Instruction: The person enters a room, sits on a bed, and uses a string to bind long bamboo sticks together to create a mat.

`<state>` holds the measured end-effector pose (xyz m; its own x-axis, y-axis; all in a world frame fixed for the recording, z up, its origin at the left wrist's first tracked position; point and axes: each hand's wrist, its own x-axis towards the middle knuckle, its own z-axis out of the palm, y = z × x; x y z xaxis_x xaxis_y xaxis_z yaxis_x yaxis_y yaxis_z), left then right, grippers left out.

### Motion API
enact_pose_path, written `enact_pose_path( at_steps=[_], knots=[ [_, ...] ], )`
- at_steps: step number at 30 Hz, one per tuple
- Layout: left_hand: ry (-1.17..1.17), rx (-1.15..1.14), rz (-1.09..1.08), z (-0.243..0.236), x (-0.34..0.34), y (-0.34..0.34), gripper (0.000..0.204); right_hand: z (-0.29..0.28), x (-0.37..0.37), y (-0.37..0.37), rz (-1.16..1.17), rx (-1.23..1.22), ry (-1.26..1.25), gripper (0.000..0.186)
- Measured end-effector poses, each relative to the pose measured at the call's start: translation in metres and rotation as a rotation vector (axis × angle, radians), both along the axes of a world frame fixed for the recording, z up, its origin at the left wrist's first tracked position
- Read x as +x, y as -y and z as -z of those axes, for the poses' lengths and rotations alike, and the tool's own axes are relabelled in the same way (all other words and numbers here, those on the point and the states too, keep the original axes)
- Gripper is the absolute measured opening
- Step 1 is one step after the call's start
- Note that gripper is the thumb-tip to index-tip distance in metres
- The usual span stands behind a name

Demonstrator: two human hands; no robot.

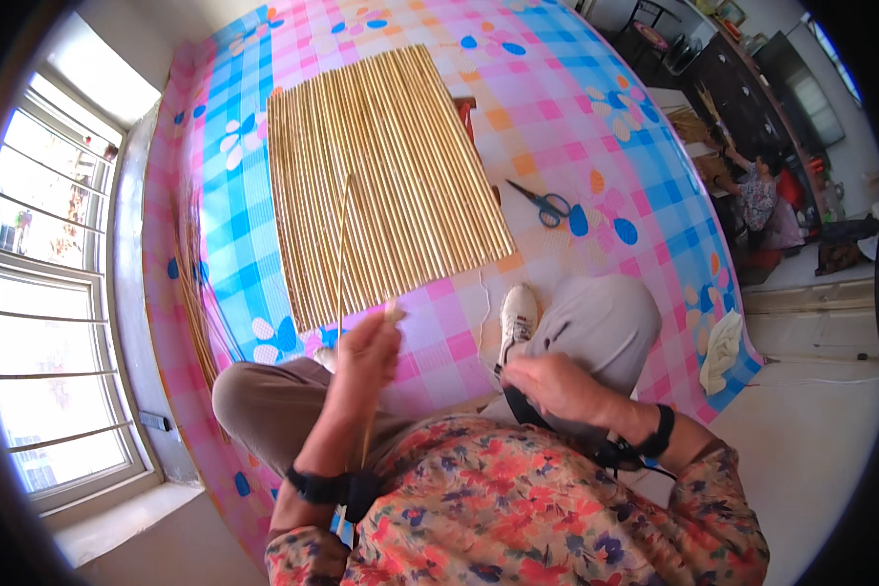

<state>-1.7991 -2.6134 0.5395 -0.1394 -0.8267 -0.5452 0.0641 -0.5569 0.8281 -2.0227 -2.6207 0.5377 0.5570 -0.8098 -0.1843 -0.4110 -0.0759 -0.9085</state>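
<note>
My left hand (369, 350) is closed around a thin straw-coloured stalk (343, 249). The stalk's upper length crosses a mat (410, 161) of straw-coloured stalks laid side by side, and its lower length passes down along my forearm. A short pale piece shows at the fingertips of that hand. My right hand (557, 389) is curled by my right knee, beside a dark strap-like thing; what its fingers hold, if anything, is hidden. Right of the mat lie scissors (551, 208) with dark teal handles.
The checked, flowered sheet (518, 78) lies beneath everything. Loose long stalks (193, 293) lie along its left edge by the barred window (54, 293). A pale cloth (721, 354) rests at the right edge. Another person (760, 193) sits farther right, near dark furniture.
</note>
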Motion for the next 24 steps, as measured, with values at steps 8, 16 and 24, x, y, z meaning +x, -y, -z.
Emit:
enact_pose_path(
  at_steps=[8, 16, 24],
  knots=[
    [0.163, -0.195, -0.043, -0.011, 0.038, 0.035, 0.015, -0.039, -0.012, 0.018, 0.132, 0.187, 0.142, 0.015],
    [1.094, -0.837, -0.228, 0.059, 0.088, 0.079, 0.018, -0.055, -0.023, 0.046, 0.152, -0.447, -0.025, 0.008],
    [0.559, -0.172, -0.191, 0.037, 0.083, 0.087, 0.019, -0.075, -0.018, 0.059, 0.346, -0.023, 0.041, 0.01]
  ],
)
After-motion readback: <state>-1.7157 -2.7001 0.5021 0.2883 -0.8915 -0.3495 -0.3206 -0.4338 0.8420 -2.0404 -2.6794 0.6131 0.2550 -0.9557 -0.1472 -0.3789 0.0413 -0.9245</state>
